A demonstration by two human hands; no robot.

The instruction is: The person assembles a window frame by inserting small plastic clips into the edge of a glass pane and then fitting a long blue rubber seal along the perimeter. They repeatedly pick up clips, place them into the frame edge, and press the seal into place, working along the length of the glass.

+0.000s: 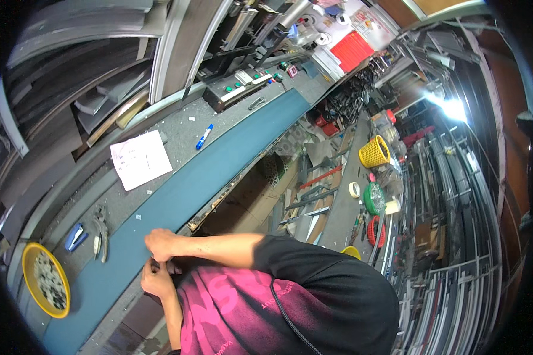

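Note:
At the near edge of the bench, both my hands are close together beside a long blue-grey strip lying along the top. My right hand is closed, knuckles up, just above my left hand. The left one has its fingers bent in a pinch. Anything between them is too small or hidden to make out. Left of my hands lie pliers and a blue stapler. A yellow basket of small black and white pieces stands at the far left.
A paper sheet and a blue marker lie beyond the strip. Farther along is a control box with green buttons. On the right, a second bench carries a yellow basket, tape roll and green basket; metal profiles fill racks.

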